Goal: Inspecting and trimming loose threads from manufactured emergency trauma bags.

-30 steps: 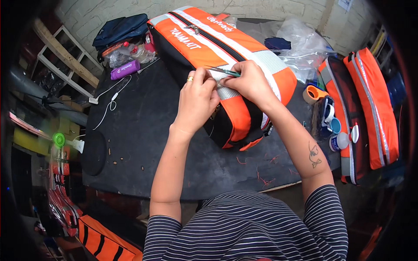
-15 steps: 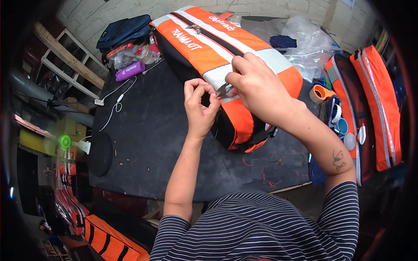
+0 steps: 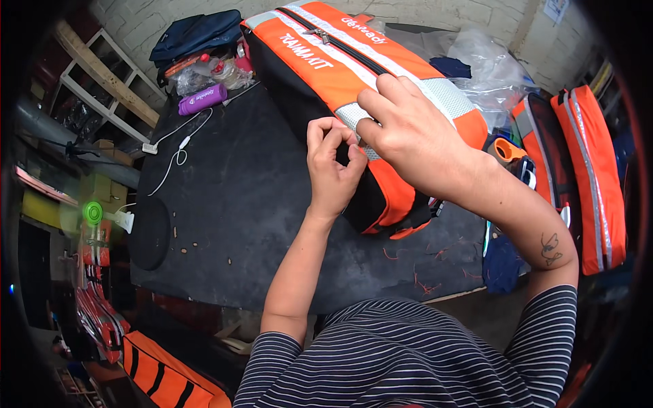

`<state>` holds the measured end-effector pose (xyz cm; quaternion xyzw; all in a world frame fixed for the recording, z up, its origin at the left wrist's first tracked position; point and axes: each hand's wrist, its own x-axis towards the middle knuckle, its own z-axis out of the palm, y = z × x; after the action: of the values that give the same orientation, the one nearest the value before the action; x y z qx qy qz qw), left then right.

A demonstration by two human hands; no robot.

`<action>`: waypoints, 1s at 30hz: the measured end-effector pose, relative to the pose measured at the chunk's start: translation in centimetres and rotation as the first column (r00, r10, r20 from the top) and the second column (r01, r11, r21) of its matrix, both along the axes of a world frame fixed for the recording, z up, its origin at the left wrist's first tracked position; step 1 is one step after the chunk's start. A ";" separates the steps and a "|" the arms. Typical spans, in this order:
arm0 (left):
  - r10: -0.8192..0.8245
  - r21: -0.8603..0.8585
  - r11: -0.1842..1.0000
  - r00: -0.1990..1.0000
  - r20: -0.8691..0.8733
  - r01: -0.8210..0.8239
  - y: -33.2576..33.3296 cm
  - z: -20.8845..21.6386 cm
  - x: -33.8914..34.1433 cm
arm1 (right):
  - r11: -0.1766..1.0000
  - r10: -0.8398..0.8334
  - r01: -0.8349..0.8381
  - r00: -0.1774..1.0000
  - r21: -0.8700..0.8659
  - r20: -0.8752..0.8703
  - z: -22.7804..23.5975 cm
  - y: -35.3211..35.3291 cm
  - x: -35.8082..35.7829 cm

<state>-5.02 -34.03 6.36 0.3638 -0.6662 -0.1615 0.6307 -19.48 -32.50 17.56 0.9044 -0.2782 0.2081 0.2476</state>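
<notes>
A large orange and black bag point(image 3: 401, 187) with silvery mesh bands and a long black zipper point(image 3: 354, 58) lies slanted on the dark table. At its near-left edge, by a mesh band, my left hand point(image 3: 333, 166) is closed in a pinch; what sits between the fingertips is too small to make out. My right hand point(image 3: 415, 136) is closed just over the same spot, above the bag's top. It grips what looks like small metal thread snips, now almost wholly hidden behind the fingers.
Orange thread scraps point(image 3: 425, 279) litter the black table point(image 3: 224, 170) near its front edge. A purple case point(image 3: 203, 100) and white cable point(image 3: 180, 153) lie left. Clear plastic point(image 3: 486, 64), an orange tape roll point(image 3: 505, 149) and more orange bags point(image 3: 592, 183) are right.
The view has shifted slightly, so bag and hands appear further right. The metal tool tip seen between my hands before is now mostly covered by my right fingers.
</notes>
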 end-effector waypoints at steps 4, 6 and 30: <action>0.003 -0.026 1.000 1.000 0.028 -0.002 -0.1 -0.3 0.2 | 1.000 -0.002 0.002 0.999 0.000 -0.035 0.3 0.0 0.1; -0.004 -0.022 1.000 1.000 0.019 0.005 0.0 -0.5 0.3 | 1.000 0.005 -0.005 1.000 0.002 -0.006 0.4 0.0 -0.1; -0.090 0.104 0.990 0.996 -0.024 0.092 1.4 0.5 2.0 | 0.964 -0.188 0.091 0.896 0.248 0.402 -0.4 -1.4 -4.4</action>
<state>-3.02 -32.62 6.83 0.3643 -0.6667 -0.2284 0.6088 -23.87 -33.93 17.11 0.8376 -0.4110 0.3476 0.0929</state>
